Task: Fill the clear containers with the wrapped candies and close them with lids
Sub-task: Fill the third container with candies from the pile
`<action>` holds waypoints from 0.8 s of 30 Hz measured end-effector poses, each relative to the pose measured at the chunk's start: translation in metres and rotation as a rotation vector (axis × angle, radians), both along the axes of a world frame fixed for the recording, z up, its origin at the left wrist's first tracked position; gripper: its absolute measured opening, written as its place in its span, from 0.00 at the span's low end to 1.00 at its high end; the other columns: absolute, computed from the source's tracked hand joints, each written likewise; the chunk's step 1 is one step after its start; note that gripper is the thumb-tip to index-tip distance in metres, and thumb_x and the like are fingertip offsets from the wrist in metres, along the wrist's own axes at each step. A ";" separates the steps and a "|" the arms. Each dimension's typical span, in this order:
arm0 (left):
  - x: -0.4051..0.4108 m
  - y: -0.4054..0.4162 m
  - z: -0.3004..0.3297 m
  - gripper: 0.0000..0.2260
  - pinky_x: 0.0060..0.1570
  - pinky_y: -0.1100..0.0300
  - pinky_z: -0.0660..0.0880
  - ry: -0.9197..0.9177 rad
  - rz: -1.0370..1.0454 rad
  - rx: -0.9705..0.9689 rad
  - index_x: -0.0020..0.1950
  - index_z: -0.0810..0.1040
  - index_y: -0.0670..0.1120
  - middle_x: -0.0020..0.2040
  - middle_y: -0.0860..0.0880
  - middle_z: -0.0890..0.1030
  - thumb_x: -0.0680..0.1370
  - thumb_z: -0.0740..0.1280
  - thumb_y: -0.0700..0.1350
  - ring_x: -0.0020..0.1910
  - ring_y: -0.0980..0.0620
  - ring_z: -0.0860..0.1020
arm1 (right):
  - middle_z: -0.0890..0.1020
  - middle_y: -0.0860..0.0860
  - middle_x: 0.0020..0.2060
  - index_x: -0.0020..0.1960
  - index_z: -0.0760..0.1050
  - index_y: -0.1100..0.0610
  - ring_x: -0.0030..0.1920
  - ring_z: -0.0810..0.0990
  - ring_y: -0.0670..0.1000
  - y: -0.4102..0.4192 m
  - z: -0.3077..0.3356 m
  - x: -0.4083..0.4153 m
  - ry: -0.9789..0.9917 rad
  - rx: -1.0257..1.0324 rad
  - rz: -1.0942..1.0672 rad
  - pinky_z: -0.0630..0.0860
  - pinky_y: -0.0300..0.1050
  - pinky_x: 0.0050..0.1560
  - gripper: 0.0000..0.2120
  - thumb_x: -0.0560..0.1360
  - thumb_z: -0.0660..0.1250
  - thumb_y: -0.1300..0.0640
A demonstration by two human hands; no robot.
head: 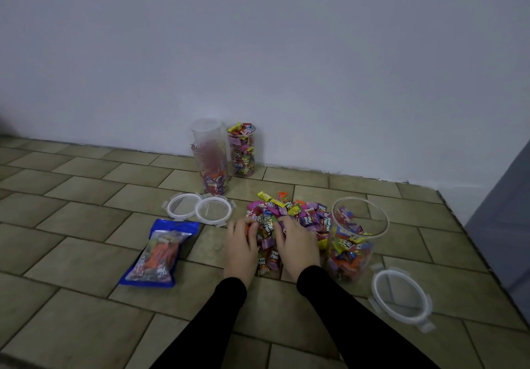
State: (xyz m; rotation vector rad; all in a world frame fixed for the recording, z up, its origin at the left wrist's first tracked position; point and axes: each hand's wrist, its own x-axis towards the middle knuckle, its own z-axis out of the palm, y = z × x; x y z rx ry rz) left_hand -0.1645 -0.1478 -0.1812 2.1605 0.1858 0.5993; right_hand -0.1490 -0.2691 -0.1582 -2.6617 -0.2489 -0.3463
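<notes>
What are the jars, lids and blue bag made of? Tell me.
Jars: clear hard plastic or glass; the candy shows through, and the look cannot settle which.
Lids: likely plastic, clear centre with whitish rim and clip tabs.
Blue bag: glossy plastic film, shiny and creased, with a clear window.

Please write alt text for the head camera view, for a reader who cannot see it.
Both hands, left hand and right hand, gather a pile of wrapped candies on a tiled floor, beside a half-filled clear container. Three lids, a blue candy bag and more containers stand nearby.
</notes>
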 end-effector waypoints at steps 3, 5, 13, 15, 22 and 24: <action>-0.004 -0.002 0.003 0.09 0.48 0.58 0.71 -0.021 -0.017 0.006 0.54 0.75 0.46 0.50 0.49 0.73 0.82 0.58 0.48 0.47 0.54 0.73 | 0.80 0.49 0.50 0.60 0.72 0.52 0.49 0.80 0.52 -0.002 0.002 -0.003 -0.015 0.080 0.022 0.73 0.50 0.49 0.15 0.82 0.51 0.46; -0.006 -0.003 0.005 0.09 0.48 0.59 0.70 -0.038 -0.026 -0.005 0.55 0.75 0.45 0.50 0.49 0.73 0.82 0.58 0.48 0.47 0.54 0.73 | 0.80 0.49 0.52 0.61 0.73 0.52 0.50 0.80 0.52 -0.003 0.006 -0.005 -0.027 0.128 0.024 0.74 0.51 0.51 0.16 0.82 0.52 0.47; -0.008 -0.005 0.021 0.05 0.46 0.73 0.65 -0.142 -0.003 -0.110 0.52 0.73 0.48 0.48 0.50 0.74 0.83 0.58 0.45 0.47 0.65 0.70 | 0.78 0.47 0.40 0.54 0.72 0.53 0.38 0.76 0.49 -0.006 0.038 -0.009 -0.071 0.226 -0.027 0.68 0.43 0.33 0.15 0.83 0.51 0.46; -0.005 -0.008 0.030 0.05 0.46 0.70 0.66 -0.177 0.032 -0.164 0.51 0.73 0.48 0.46 0.50 0.75 0.82 0.58 0.46 0.47 0.58 0.72 | 0.75 0.47 0.36 0.54 0.72 0.54 0.36 0.73 0.48 -0.003 0.046 -0.012 -0.082 0.296 -0.051 0.64 0.41 0.30 0.14 0.82 0.52 0.47; -0.004 -0.027 0.073 0.08 0.39 0.74 0.67 -0.254 0.134 -0.478 0.50 0.72 0.46 0.42 0.54 0.75 0.83 0.56 0.47 0.42 0.62 0.72 | 0.78 0.49 0.36 0.53 0.74 0.54 0.35 0.76 0.50 0.006 0.086 -0.020 -0.125 0.477 -0.014 0.66 0.44 0.34 0.16 0.82 0.53 0.45; -0.002 -0.032 0.082 0.09 0.40 0.70 0.68 -0.259 0.138 -0.545 0.52 0.72 0.45 0.42 0.52 0.76 0.83 0.56 0.48 0.42 0.58 0.73 | 0.77 0.48 0.35 0.53 0.73 0.54 0.34 0.74 0.49 0.005 0.102 -0.020 -0.172 0.535 0.014 0.65 0.44 0.34 0.15 0.82 0.53 0.46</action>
